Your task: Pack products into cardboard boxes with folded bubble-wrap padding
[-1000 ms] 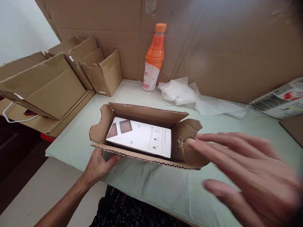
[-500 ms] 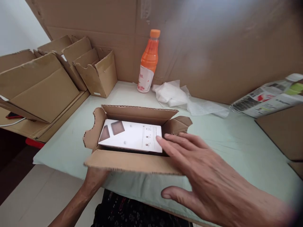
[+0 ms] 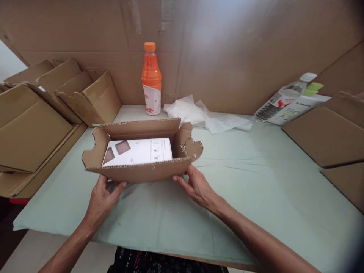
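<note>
An open cardboard box (image 3: 136, 173) with its flaps up is between my two hands at the table's middle. Inside it lies a white printed carton (image 3: 139, 149) with brownish squares and small drawings on its top; a gap shows at the right end. My left hand (image 3: 104, 195) grips the box's lower left side, thumb along the front and fingers hidden underneath. At the lower right corner my right hand (image 3: 196, 185) is closed on the box, its thumb on the front and the other fingers partly hidden behind.
Several empty cardboard boxes (image 3: 93, 98) stand at the left. An orange bottle (image 3: 151, 81) is upright at the back, beside crumpled white wrapping (image 3: 189, 112). A clear bottle (image 3: 280, 98) leans at the back right, near cardboard pieces (image 3: 315, 134). Pale green cloth (image 3: 241, 189) covers the table.
My right hand has moved from above the box's right end down to its lower right corner and closed on it. The box now tilts differently, front wall showing. The view has shifted right.
</note>
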Available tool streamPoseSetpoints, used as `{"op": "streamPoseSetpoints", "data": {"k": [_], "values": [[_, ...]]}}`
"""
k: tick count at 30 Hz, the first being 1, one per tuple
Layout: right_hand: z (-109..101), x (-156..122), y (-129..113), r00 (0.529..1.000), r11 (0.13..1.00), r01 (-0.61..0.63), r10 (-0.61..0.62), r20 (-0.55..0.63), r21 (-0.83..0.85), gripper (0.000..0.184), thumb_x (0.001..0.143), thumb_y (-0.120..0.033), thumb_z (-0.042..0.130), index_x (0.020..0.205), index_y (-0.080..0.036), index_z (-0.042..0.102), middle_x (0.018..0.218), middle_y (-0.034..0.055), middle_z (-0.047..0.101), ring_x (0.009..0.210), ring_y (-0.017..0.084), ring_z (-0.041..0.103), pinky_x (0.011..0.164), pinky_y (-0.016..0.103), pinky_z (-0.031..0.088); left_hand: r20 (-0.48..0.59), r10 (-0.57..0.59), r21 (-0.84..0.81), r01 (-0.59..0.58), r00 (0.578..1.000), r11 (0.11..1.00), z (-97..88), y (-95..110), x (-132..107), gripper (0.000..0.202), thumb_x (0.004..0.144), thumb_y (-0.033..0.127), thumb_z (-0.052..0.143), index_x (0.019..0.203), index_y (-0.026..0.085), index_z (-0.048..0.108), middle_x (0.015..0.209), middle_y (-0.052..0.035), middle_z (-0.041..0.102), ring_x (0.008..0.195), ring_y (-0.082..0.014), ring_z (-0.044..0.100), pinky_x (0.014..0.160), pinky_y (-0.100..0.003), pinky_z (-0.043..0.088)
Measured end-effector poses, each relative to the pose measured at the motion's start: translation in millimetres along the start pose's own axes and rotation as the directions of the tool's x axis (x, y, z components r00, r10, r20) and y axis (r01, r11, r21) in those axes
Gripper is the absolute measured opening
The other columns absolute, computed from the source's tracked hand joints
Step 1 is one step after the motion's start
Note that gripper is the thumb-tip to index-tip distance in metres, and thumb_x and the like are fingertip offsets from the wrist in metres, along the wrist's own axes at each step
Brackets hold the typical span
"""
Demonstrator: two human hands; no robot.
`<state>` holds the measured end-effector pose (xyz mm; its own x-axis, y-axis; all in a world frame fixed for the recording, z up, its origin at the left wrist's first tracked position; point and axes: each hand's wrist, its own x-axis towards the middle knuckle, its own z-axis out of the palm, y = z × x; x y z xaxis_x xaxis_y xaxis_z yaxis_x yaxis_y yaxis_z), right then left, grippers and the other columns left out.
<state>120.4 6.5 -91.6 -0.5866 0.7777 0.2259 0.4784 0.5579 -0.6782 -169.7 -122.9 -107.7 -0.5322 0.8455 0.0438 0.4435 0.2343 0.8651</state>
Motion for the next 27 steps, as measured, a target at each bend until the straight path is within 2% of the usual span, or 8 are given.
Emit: {"op": "streamPoseSetpoints", "data": {"k": [4,8,12,15,19,23,25,27], "values": [[-4.4,57.9,22.9,0.993,0.993,-0.113,0.114,-0.043,0.04,0.034,0.094,-0.042,0.052,0.118,-0.018,0.056,0.111,0.0119,0.069,0.099,0.027,0.064,0.082,0.042,0.055,-0.011,0.104,-0.01,-0.104,0.995,0.995,28.7,19.0,62.0,0.052,0.076,0.05,0.072,0.113,0.018,0.055,0.105,-0.0066,0.065,0.092,-0.024,0.068,0.078,-0.038,0.059],[-9.2,94.8,51.6,0.993,0.995,-0.097,0.099,-0.062,0.039,0.05,0.093,-0.044,0.05,0.135,-0.016,0.052,0.125,0.0136,0.068,0.108,0.029,0.063,0.089,0.043,0.053,-0.045,0.138,-0.022,-0.139,0.989,0.99,57.7,21.2,106.8,0.045,0.073,0.042,0.072,0.109,0.021,0.054,0.096,-0.0033,0.063,0.084,-0.0207,0.065,0.072,-0.035,0.057],[-33.7,91.1,93.9,0.986,0.973,-0.112,0.084,-0.142,-0.201,0.059,0.09,-0.036,0.054,0.146,-0.016,0.05,0.149,0.017,0.054,0.132,0.032,0.053,0.105,0.05,0.046,-0.132,0.152,-0.084,-0.164,0.98,0.983,71.2,9.8,113.3,0.048,0.073,0.035,0.072,0.115,0.022,0.052,0.099,-0.0044,0.064,0.088,-0.0208,0.065,0.081,-0.037,0.057],[-61.1,85.4,130.9,0.951,0.862,-0.265,0.159,-0.266,-0.433,0.044,0.089,-0.033,0.057,0.13,-0.021,0.067,0.16,0.0154,0.042,0.144,0.037,0.04,0.111,0.057,0.037,-0.18,0.142,-0.13,-0.167,0.973,0.977,72.8,5.5,110.2,0.048,0.07,0.03,0.072,0.112,0.022,0.052,0.099,-0.0042,0.064,0.087,-0.0196,0.065,0.08,-0.034,0.056],[-86.6,85.8,161.0,0.919,0.771,-0.384,0.264,-0.293,-0.509,0.04,0.09,-0.037,0.057,0.122,-0.017,0.069,0.148,0.0198,0.055,0.137,0.04,0.046,0.108,0.059,0.037,-0.202,0.126,-0.095,-0.147,0.971,0.985,72.0,8.2,107.2,0.044,0.069,0.028,0.072,0.108,0.022,0.053,0.095,-0.0019,0.064,0.082,-0.0175,0.064,0.076,-0.032,0.056],[-94.9,55.9,145.1,0.901,0.833,-0.333,0.144,-0.408,-0.442,0.032,0.092,-0.029,0.052,0.117,-0.015,0.068,0.122,0.0167,0.072,0.119,0.034,0.062,0.104,0.053,0.042,-0.183,0.12,-0.126,-0.145,0.976,0.981,72.9,9.6,107.9,0.052,0.072,0.029,0.072,0.119,0.022,0.052,0.102,-0.0036,0.065,0.091,-0.0198,0.066,0.085,-0.035,0.057],[-92.7,25.1,122.6,0.905,0.88,-0.224,0.029,-0.423,-0.419,0.025,0.094,-0.026,0.052,0.11,-0.018,0.069,0.113,0.0128,0.075,0.111,0.03,0.067,0.099,0.049,0.045,-0.162,0.117,-0.165,-0.144,0.98,0.976,73.0,9.8,110.7,0.055,0.074,0.029,0.071,0.124,0.021,0.05,0.107,-0.0059,0.065,0.097,-0.0212,0.066,0.091,-0.038,0.056],[-86.1,-9.3,95.3,0.929,0.917,-0.076,-0.077,-0.362,-0.391,0.02,0.096,-0.022,0.051,0.105,-0.021,0.07,0.106,0.0091,0.077,0.104,0.027,0.07,0.094,0.045,0.049,-0.153,0.101,-0.179,-0.128,0.983,0.975,70.9,11.6,110.4,0.06,0.077,0.03,0.07,0.131,0.019,0.048,0.117,-0.0096,0.064,0.103,-0.0231,0.066,0.097,-0.042,0.055]]}}
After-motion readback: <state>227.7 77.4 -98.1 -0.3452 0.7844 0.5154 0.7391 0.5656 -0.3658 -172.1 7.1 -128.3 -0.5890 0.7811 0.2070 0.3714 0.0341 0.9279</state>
